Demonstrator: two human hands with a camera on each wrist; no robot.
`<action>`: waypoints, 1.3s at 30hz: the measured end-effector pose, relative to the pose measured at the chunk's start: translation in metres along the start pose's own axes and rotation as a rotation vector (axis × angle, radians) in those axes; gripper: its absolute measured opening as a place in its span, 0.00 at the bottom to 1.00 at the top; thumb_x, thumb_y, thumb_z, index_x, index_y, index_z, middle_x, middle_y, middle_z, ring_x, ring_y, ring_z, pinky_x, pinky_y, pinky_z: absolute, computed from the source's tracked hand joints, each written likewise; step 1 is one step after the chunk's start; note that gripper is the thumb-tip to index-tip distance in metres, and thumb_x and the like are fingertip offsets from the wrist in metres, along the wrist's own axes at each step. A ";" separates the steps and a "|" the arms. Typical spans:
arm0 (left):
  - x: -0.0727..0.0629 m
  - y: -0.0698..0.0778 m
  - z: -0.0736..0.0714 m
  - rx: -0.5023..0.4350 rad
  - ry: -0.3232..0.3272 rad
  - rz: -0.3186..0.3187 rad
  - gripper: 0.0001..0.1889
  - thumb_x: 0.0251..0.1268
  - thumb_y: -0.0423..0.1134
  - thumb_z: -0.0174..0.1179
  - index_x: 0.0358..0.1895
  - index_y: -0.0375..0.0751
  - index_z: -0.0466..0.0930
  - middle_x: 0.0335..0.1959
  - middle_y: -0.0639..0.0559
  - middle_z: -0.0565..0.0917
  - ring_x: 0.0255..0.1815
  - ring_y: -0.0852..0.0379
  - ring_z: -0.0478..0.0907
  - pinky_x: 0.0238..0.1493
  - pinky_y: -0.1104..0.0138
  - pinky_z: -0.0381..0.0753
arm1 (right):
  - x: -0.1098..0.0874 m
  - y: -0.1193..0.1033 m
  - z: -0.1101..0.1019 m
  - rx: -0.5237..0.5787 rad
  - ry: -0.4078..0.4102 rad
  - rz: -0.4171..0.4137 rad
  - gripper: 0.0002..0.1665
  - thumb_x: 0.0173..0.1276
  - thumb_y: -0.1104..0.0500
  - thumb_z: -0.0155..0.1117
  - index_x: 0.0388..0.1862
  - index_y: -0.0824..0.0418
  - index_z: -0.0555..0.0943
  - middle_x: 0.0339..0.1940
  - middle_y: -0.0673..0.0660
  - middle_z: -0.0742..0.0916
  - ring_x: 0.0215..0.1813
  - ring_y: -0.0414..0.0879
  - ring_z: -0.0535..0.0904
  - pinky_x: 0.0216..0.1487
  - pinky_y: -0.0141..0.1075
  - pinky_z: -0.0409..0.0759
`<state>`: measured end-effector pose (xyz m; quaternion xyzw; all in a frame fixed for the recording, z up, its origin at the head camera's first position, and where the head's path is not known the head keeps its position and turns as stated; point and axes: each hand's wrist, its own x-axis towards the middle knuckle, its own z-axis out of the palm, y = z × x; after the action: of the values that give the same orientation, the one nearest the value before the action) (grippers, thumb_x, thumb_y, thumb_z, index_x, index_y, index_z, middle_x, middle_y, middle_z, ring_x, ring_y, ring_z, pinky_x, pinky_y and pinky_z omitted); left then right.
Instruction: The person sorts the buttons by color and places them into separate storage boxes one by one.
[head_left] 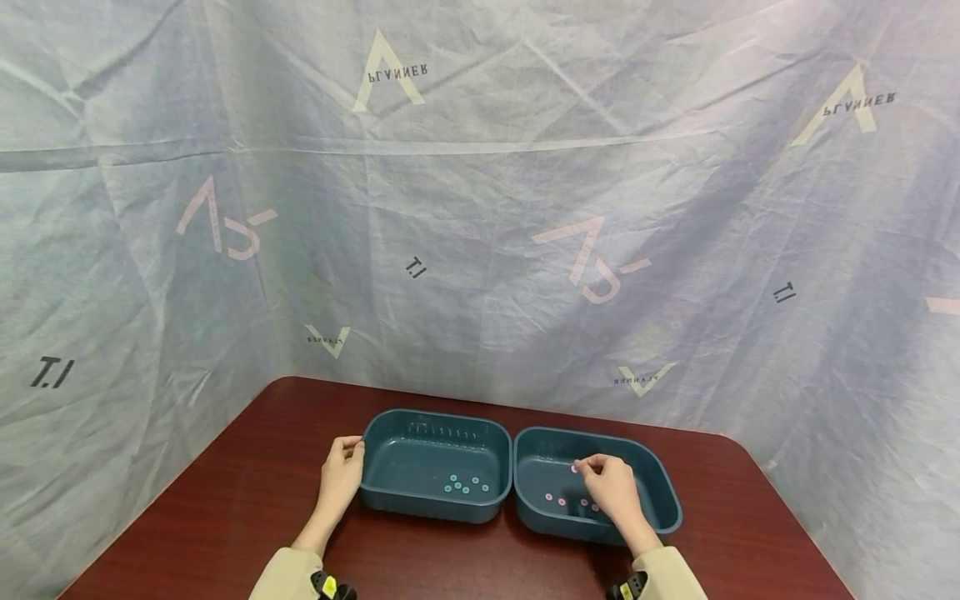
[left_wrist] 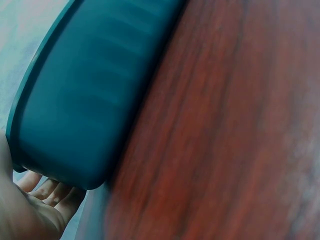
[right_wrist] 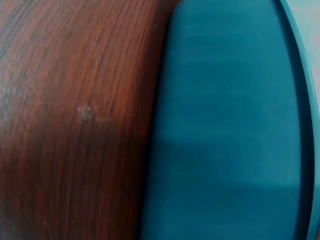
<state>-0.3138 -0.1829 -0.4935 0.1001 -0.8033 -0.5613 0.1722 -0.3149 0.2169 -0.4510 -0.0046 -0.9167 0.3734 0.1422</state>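
Two dark teal plastic basins stand end to end on the table. My left hand [head_left: 343, 471] holds the left basin [head_left: 427, 503] at its left end, thumb at the rim; in the left wrist view its fingers [left_wrist: 47, 190] lie against the end wall. Several small light-blue round pieces [head_left: 458, 486] with paler centres lie in that basin. Over the right basin [head_left: 555, 523], my right hand [head_left: 611, 487] pinches a small pink round piece [head_left: 575, 468] between thumb and fingertips. Several like pink pieces [head_left: 562, 502] lie on its floor, some partly hidden by the hand.
The dark red wood-grain table [head_left: 450, 558] carries both basins, their neighbouring ends close together. Behind and beside it hangs a pale grey printed cloth [head_left: 480, 208]. In the right wrist view, the right basin's outer wall [right_wrist: 230, 120] fills much of the picture and the right hand is hidden.
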 end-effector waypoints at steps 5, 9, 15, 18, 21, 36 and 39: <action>0.000 0.000 0.000 0.004 0.001 0.002 0.16 0.73 0.39 0.44 0.56 0.32 0.69 0.51 0.34 0.76 0.50 0.42 0.75 0.43 0.62 0.72 | -0.001 0.001 0.000 -0.007 0.007 -0.011 0.08 0.63 0.61 0.62 0.31 0.65 0.85 0.24 0.55 0.85 0.19 0.42 0.69 0.20 0.32 0.66; -0.001 0.000 -0.001 0.003 0.000 0.000 0.17 0.73 0.39 0.44 0.56 0.32 0.68 0.51 0.33 0.76 0.51 0.42 0.74 0.44 0.61 0.71 | -0.001 0.001 -0.001 -0.013 0.005 -0.025 0.08 0.63 0.61 0.62 0.30 0.65 0.85 0.23 0.54 0.84 0.21 0.42 0.69 0.22 0.32 0.66; -0.002 0.001 -0.002 -0.005 -0.007 -0.002 0.17 0.73 0.39 0.43 0.57 0.32 0.68 0.52 0.33 0.76 0.52 0.42 0.74 0.46 0.59 0.72 | -0.001 0.000 -0.002 -0.019 0.011 -0.035 0.08 0.63 0.60 0.63 0.29 0.65 0.84 0.23 0.54 0.84 0.22 0.42 0.69 0.23 0.32 0.66; -0.002 0.001 -0.002 -0.008 -0.009 -0.003 0.17 0.73 0.39 0.43 0.57 0.32 0.68 0.52 0.33 0.75 0.52 0.41 0.74 0.47 0.58 0.72 | -0.001 -0.001 -0.002 -0.021 0.007 -0.033 0.09 0.63 0.60 0.63 0.30 0.66 0.84 0.24 0.55 0.84 0.23 0.42 0.69 0.24 0.32 0.66; -0.002 0.001 -0.002 -0.007 -0.009 -0.004 0.17 0.73 0.39 0.43 0.57 0.32 0.68 0.52 0.33 0.75 0.52 0.41 0.74 0.47 0.58 0.72 | -0.001 0.000 -0.003 -0.022 0.003 -0.032 0.09 0.63 0.60 0.63 0.31 0.66 0.84 0.24 0.55 0.84 0.24 0.43 0.70 0.25 0.33 0.67; -0.001 0.001 -0.001 -0.005 -0.023 -0.003 0.17 0.74 0.40 0.43 0.57 0.32 0.67 0.53 0.33 0.75 0.52 0.42 0.74 0.45 0.59 0.72 | -0.005 -0.003 -0.005 0.001 0.011 -0.049 0.08 0.62 0.60 0.65 0.31 0.65 0.85 0.24 0.54 0.84 0.24 0.42 0.70 0.24 0.31 0.67; -0.001 0.001 -0.001 -0.003 -0.019 -0.002 0.17 0.74 0.40 0.43 0.57 0.32 0.67 0.52 0.33 0.75 0.52 0.41 0.74 0.46 0.58 0.72 | -0.006 -0.005 -0.004 0.012 0.011 -0.056 0.07 0.61 0.60 0.66 0.31 0.64 0.85 0.24 0.53 0.85 0.23 0.40 0.70 0.24 0.30 0.69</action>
<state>-0.3125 -0.1835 -0.4926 0.0951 -0.8039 -0.5637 0.1640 -0.3070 0.2156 -0.4462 0.0200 -0.9135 0.3746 0.1577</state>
